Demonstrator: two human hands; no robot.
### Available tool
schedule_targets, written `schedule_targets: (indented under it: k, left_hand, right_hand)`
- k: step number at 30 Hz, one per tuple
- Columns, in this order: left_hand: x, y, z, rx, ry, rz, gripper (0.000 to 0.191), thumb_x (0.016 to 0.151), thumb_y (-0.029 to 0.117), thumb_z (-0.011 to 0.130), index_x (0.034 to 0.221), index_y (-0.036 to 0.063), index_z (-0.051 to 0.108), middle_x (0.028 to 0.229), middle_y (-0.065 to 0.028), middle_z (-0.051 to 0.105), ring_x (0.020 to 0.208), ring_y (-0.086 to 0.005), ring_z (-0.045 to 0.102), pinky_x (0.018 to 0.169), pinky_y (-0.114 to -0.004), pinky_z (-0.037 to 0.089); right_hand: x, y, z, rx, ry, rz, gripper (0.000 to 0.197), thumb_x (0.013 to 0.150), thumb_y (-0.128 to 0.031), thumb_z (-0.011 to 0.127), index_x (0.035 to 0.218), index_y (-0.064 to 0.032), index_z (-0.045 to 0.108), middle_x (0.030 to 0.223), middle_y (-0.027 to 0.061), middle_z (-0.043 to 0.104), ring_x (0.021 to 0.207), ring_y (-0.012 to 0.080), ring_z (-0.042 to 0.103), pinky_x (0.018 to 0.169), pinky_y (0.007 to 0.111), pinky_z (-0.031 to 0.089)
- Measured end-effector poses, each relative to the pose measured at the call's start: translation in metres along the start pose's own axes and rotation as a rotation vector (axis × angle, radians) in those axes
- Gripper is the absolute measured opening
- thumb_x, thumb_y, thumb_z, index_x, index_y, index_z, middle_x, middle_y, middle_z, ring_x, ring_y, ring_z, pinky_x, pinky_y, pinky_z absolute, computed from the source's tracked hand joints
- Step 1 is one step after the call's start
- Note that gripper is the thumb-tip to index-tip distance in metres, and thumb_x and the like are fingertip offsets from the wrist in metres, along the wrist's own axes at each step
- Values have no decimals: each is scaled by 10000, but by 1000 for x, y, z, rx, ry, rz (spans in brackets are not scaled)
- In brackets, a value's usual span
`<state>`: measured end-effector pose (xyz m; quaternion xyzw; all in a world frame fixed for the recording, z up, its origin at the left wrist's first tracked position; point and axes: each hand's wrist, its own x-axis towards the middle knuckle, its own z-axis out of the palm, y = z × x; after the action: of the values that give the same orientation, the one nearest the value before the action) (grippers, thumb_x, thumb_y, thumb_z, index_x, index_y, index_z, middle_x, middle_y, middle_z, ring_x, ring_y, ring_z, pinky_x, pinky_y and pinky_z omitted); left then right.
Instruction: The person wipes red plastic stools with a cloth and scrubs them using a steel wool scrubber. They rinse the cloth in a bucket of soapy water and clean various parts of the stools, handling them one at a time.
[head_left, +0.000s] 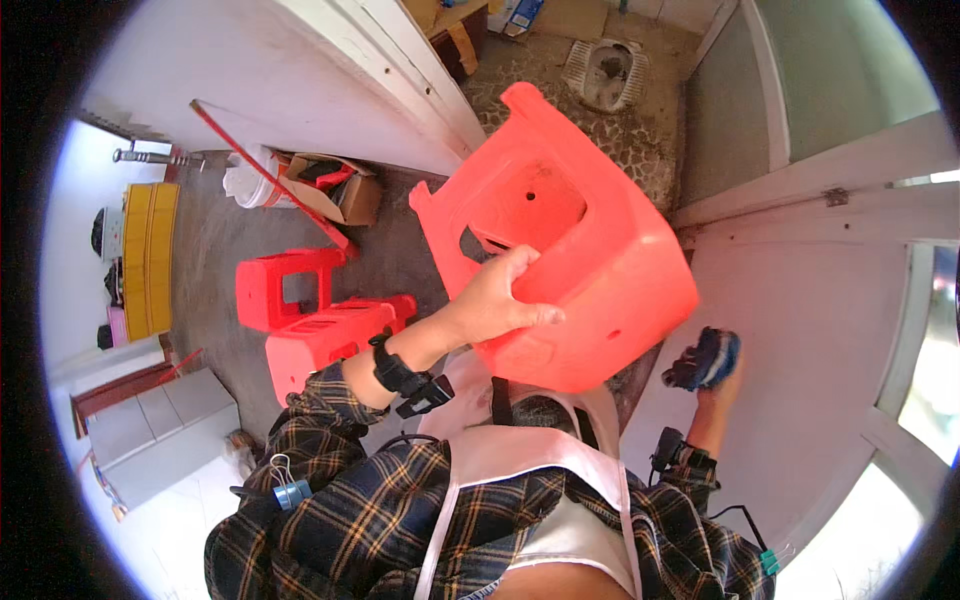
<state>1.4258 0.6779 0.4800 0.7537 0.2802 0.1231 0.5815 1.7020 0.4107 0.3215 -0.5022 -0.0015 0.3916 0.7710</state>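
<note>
A red plastic stool (637, 277) is held up in front of me, tilted, its legs pointing to the upper left and part of its hollow underside showing. My left hand (491, 300) grips it by the edge of one side, with the thumb on the outer face. Off to the right, apart from the stool, my right hand (721, 386) is closed around a bunched dark blue cloth (701, 360). The cloth hides most of the fingers. Two more red plastic stools, one (259, 296) behind the other (300, 356), rest on the floor at the left.
A long red pole (255, 161) slants near an open cardboard box (360, 201) and a white bucket (259, 184). Beyond the doorway frame (420, 82), a squat toilet (607, 71) is set in the floor. A white panelled door (795, 300) stands close on my right.
</note>
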Motion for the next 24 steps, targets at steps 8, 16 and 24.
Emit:
schedule_targets:
  k: [8,16,24]
  left_hand:
    - [-61,52,57,510,-7,42,707,670,394,811,1127,-40,490,977,-250,621,928,-413,612,810,-460,485]
    - [-102,76,51,898,-347,306,616,652,407,771,1019,-11,505,904,-197,604,807,-377,626,692,-452,519]
    - [-134,32,-10,970,-254,293,624,633,411,758,1012,-29,531,945,-214,623,843,-363,633,710,-439,523]
  right_hand:
    - [-109,-118,151,-926,-412,-971,602,617,-292,780,1126,-29,596,1180,148,579,1128,323,519,958,444,415]
    - [-52,-92,219,-1515,-527,-1267,353,629,-248,731,911,-75,611,956,120,596,944,351,539,811,472,459]
    - [-128,-19,226,-1369,-457,-776,374,668,-286,730,942,-39,673,878,200,648,822,368,625,750,440,502]
